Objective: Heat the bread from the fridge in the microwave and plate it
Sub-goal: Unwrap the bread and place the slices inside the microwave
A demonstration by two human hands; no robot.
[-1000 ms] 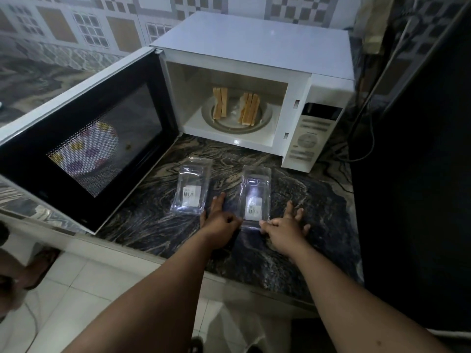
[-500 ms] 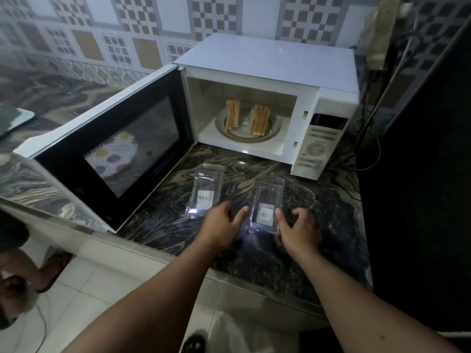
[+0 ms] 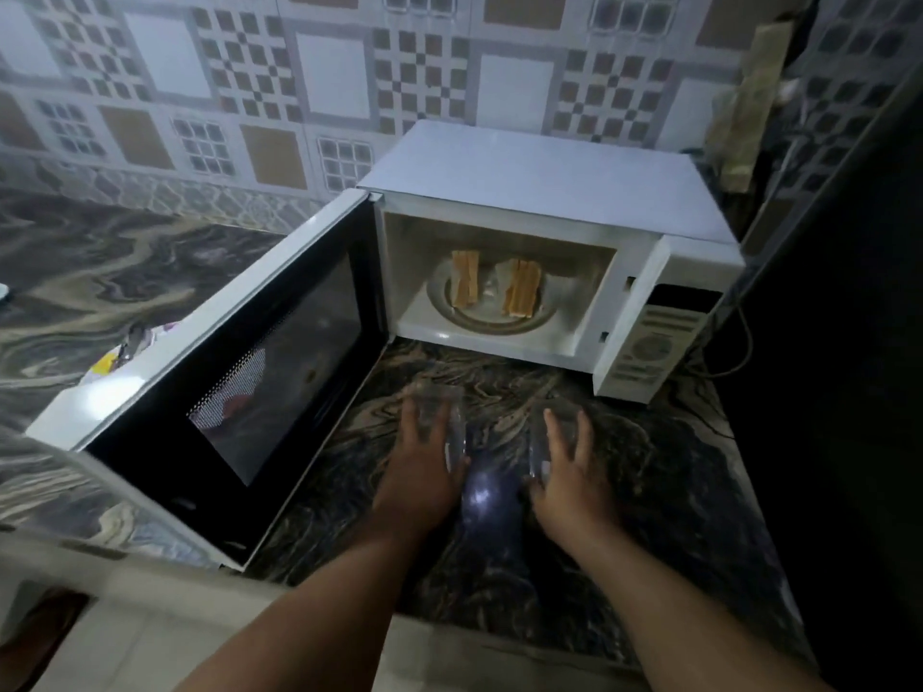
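Note:
The white microwave (image 3: 539, 192) stands on the marbled counter with its door (image 3: 234, 372) swung wide to the left. On its glass turntable (image 3: 494, 326) stand two sets of bread slices on edge, one on the left (image 3: 464, 284) and one on the right (image 3: 522, 288). In front of the microwave lie two clear plastic containers. My left hand (image 3: 424, 457) rests on the left container (image 3: 453, 434) with its fingers straight. My right hand (image 3: 569, 472) lies the same way over the right container (image 3: 538, 444). Both containers are largely hidden and blurred.
A tall dark surface (image 3: 849, 367) closes off the right side. A cable (image 3: 741, 352) hangs beside the microwave's control panel (image 3: 649, 349). Something colourful (image 3: 107, 364) lies behind the open door. The counter's front edge (image 3: 499, 636) runs under my forearms.
Both hands have slid forward from the near ends of the containers onto their tops. The view has lifted and shifted, showing more of the tiled wall.

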